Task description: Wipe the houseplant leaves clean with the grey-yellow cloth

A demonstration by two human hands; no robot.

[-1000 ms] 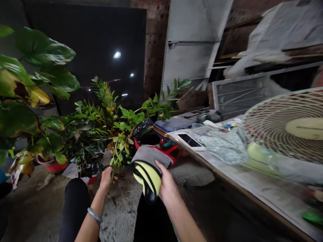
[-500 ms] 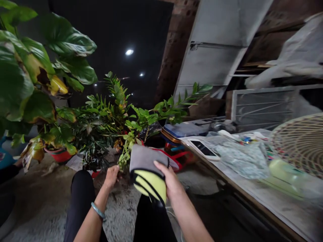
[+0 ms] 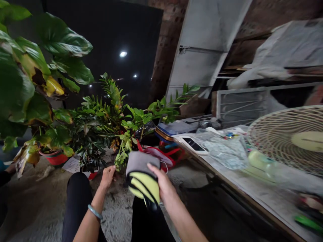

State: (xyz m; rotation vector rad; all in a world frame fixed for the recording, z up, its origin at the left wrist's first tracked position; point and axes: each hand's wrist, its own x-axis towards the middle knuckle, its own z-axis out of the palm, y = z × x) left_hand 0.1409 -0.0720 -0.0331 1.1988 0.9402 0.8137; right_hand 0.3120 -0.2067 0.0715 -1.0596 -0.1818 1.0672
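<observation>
In the head view, my right hand (image 3: 164, 183) grips a folded grey and yellow-green cloth item with black edging (image 3: 143, 178). Its thumb lies on top, and the fingers behind it are hidden. My left hand (image 3: 108, 176), with a bluish bangle on its wrist, is closed with the fingertips together, beside the hanging green stems (image 3: 123, 151) of a potted plant. Whatever those fingers may hold is too small to make out. Both hands are above my black-trousered knees, with the cloth item over the right one.
Large-leaved plants (image 3: 68, 37) and a red pot (image 3: 54, 158) stand left. On the right, a table (image 3: 252, 198) carries a white phone (image 3: 194, 144), a plastic bag (image 3: 225, 153) and a fan (image 3: 282, 137). A red-framed object (image 3: 174, 158) is beyond the cloth item. Part of another person shows at far left.
The view has swung to the right, so the scene slides left and more of the fan and table shows. Both hands keep much the same pose, the right still holding the cloth item.
</observation>
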